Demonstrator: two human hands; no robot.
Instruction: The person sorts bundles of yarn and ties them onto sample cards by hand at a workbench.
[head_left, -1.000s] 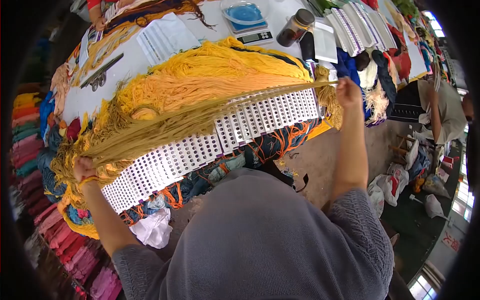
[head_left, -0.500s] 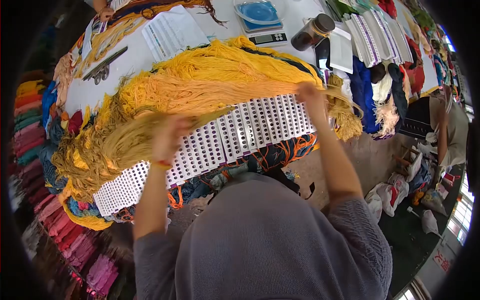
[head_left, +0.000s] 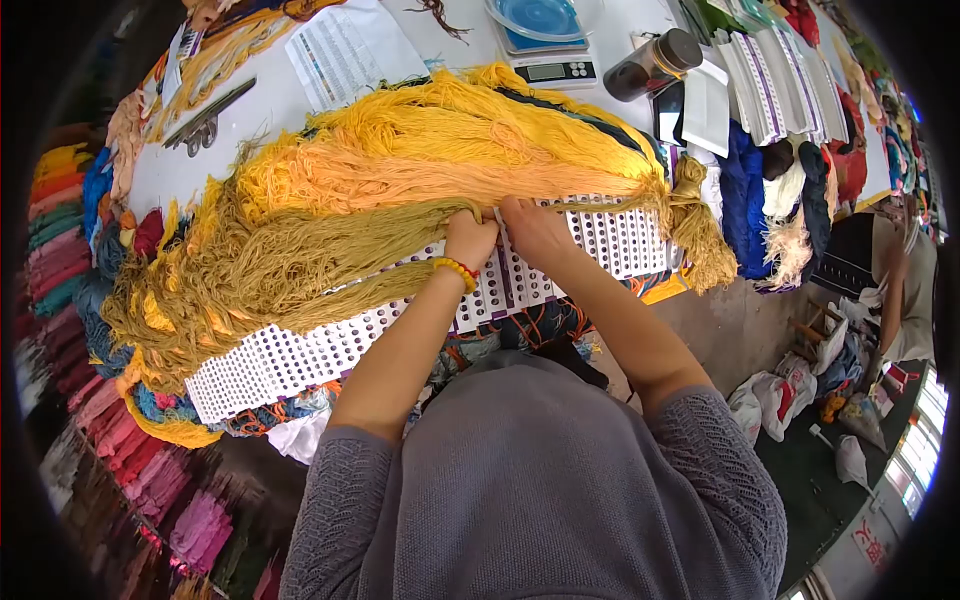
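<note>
My left hand [head_left: 470, 240] is closed around an olive-brown hank of yarn [head_left: 310, 250], whose loose strands fan out to the left. Close beside it, my right hand [head_left: 537, 232] has its fingers bent round what looks like the same yarn; a thin olive strand runs from there to the right. Under both hands lie white perforated strips [head_left: 620, 235] with rows of dark holes. Behind the olive yarn are peach yarn [head_left: 400, 178] and bright yellow yarn [head_left: 440, 115]. A knotted olive bundle [head_left: 695, 225] hangs at the right end.
Farther back are scissors [head_left: 205, 125], a printed sheet [head_left: 352, 50], a digital scale [head_left: 555, 72] and a dark jar [head_left: 653, 65]. Stacked white strips [head_left: 780, 85] stand at the right. Another person's hand [head_left: 203, 12] shows at top left. Coloured hanks [head_left: 110, 440] hang at the left.
My left hand has moved right with the olive yarn, which now spreads across the strips. My right hand has come left from the far right end to meet it.
</note>
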